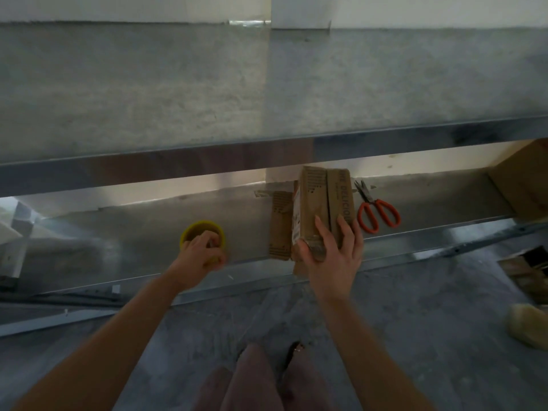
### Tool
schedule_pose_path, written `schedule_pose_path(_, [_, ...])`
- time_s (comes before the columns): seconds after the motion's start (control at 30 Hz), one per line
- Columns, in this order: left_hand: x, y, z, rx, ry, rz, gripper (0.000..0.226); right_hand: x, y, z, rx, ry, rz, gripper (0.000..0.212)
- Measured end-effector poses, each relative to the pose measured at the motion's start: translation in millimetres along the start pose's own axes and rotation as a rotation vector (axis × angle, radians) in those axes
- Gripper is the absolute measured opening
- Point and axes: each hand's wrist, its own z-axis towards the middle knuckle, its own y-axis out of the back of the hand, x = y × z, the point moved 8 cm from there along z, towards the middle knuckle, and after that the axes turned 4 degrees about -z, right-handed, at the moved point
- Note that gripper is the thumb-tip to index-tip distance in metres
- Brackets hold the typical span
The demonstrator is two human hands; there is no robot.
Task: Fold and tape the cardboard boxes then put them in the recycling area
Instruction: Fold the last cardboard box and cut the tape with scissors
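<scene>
A small brown cardboard box [324, 200] with printed lettering lies on the lower metal shelf [142, 232], its two top flaps closed. My right hand [333, 253] grips the box's near end, thumb on the left side and fingers spread over the top. A flattened piece of cardboard [279, 223] lies just left of the box. Further left, my left hand [201, 250] curls its fingers round a yellow roll of tape [202, 229] standing on the shelf.
Orange-handled scissors [376, 209] lie on the shelf right of the box. A larger cardboard box [525, 173] stands at the shelf's right end. The upper metal shelf [267, 90] overhangs the work area. A foot in a pale slipper [530, 324] is at the right edge.
</scene>
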Motion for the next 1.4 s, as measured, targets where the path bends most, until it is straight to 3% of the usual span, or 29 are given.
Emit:
schedule_pose_path(0.1, [-1, -4, 3, 0.108, -0.062, 0.068, 0.012, -1, -1, 0, 0.026, -0.012, 0.007, 0.057])
schedule_pose_path(0.2, [1, -8, 1, 0.105, -0.045, 0.119, 0.020, 0, 1, -1, 0.013, -0.003, 0.016, 0.056])
schedule_pose_path(0.43, [10, -16, 4, 0.210, 0.022, 0.267, 0.070, -3, -1, -2, 0.055, -0.008, -0.004, 0.059])
schedule_pose_path(0.7, [0, -1, -5, 0.227, 0.069, 0.388, 0.100, -5, -2, -1, 0.128, -0.020, -0.010, 0.062])
schedule_pose_path(0.8, [-37, 14, -6, 0.172, 0.033, 0.237, 0.102, -7, 0, -1, 0.206, 0.016, -0.044, 0.072])
schedule_pose_path(0.93, [-132, 18, 2, -0.048, -0.126, -0.114, 0.079, -10, 4, -2, 0.309, 0.090, -0.013, 0.086])
schedule_pose_path(1.07, [-184, -24, 12, -0.080, 0.008, -0.493, 0.068, -12, 11, 2, 0.429, 0.197, 0.156, 0.106])
schedule_pose_path(1.27, [-200, -54, 11, -0.199, 0.218, -0.782, 0.075, -56, 40, 4, 0.360, 0.086, 0.419, 0.080])
schedule_pose_path(1.4, [-213, -73, 8, -0.244, 0.289, -0.787, 0.078, -76, 33, 1, 0.483, -0.055, 0.554, 0.066])
